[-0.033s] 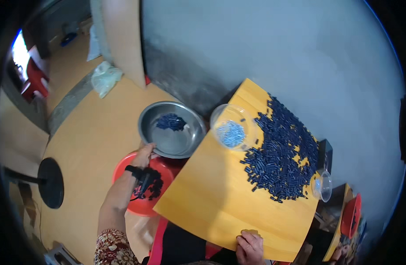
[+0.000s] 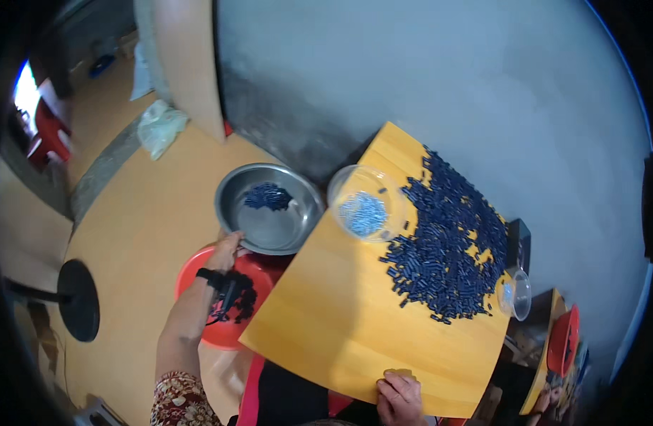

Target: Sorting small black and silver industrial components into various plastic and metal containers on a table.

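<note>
My left hand (image 2: 225,254) has its fingers closed on the near-left rim of a metal bowl (image 2: 311,220). A small heap of dark, short pieces (image 2: 268,197) lies inside that bowl. Below, partly hidden by my left forearm, is a red basin (image 2: 186,277) with black pieces (image 2: 245,298) in it. My right hand (image 2: 399,397) rests at the near edge of the yellow tabletop (image 2: 305,312), its fingers bent and close together; anything between them is hidden. Many small dark tube-like pieces (image 2: 447,263) are spread over the table's far right side.
A clear round tub (image 2: 335,186) of small silvery pieces (image 2: 363,214) stands on the table's left edge. A smaller clear cup (image 2: 521,295) and a dark box (image 2: 519,245) sit at the right edge, near the grey wall (image 2: 440,71). A black round stand base (image 2: 79,300) is at far left.
The whole scene has shifted slightly left in the picture. Both hands keep their places on the bowl rim and at the table edge.
</note>
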Demonstrator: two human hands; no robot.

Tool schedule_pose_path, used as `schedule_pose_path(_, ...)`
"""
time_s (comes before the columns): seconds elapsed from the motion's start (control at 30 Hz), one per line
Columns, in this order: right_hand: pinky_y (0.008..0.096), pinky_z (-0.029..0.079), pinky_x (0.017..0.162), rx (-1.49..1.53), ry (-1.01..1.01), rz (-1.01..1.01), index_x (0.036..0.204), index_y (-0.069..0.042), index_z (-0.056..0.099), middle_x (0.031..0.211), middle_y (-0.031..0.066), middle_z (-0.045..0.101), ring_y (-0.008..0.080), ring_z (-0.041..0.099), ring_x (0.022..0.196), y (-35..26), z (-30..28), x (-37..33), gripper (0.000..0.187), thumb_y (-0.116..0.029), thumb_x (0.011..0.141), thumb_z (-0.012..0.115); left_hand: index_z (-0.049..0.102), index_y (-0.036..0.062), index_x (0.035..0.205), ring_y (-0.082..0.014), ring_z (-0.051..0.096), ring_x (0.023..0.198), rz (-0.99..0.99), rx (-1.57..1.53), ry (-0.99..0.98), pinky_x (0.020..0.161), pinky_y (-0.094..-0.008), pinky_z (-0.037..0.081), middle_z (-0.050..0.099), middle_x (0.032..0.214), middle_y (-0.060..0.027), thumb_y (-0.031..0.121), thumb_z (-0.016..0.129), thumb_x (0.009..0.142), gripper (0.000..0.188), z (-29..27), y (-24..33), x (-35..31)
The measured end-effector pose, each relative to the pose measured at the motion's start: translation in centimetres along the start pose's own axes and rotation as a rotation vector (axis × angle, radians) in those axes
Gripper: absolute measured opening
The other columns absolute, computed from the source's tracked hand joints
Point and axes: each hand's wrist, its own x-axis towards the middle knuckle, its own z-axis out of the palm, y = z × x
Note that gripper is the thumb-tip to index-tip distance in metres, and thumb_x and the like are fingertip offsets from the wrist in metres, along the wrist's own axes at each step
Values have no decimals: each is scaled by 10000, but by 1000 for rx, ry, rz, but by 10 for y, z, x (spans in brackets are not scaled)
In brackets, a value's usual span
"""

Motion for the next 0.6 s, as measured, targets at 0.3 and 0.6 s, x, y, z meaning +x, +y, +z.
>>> schedule_pose_path(0.3,500,454,966,12,8,-50,1214,31,637,1330,192,565,396,562,1154,12,10,-6,342,-45,882,669,310,122,1423,-288,698,901,-29,-91,-66,704,-454,622,615,1186,-147,36,563,887,598,-26,-79,33)
schedule_pose_path(0.6,344,410,1038,84,-82,30,1218,-122,658,1337,149,600,286,565,1228,22,10,-14,323,-132,896,687,89,225,1606,-219,579,1013,-15,415,-57,809,-595,475,565,1232,-95,291,673,897,921,-70,-23,-40)
